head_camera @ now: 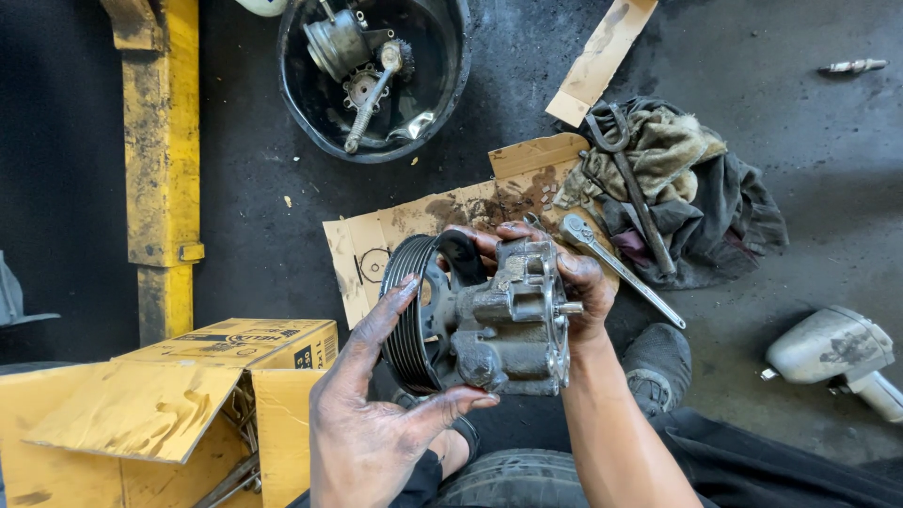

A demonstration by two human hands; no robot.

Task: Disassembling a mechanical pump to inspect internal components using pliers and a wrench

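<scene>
Left hand (376, 414) cradles the grimy grey cast-metal pump with black ribbed pulley (480, 315) from below; right hand (578, 292) grips its housing. Pump is held above stained brown cardboard (414, 221); long chrome ratchet wrench (621, 268) lies just beside.

Your pump (489, 325) sits between your hands, cardboard (442, 221) behind it, basin (376, 75) farther back, rags (687, 188) right, box (188, 404) left

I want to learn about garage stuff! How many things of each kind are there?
Greasy metal pumps with ribbed pulleys: 1
Long metal wrenches: 2
Yellow cardboard boxes: 1
Round black tubs of parts: 1
Dirty cloth rags: 1
Total: 6
</scene>
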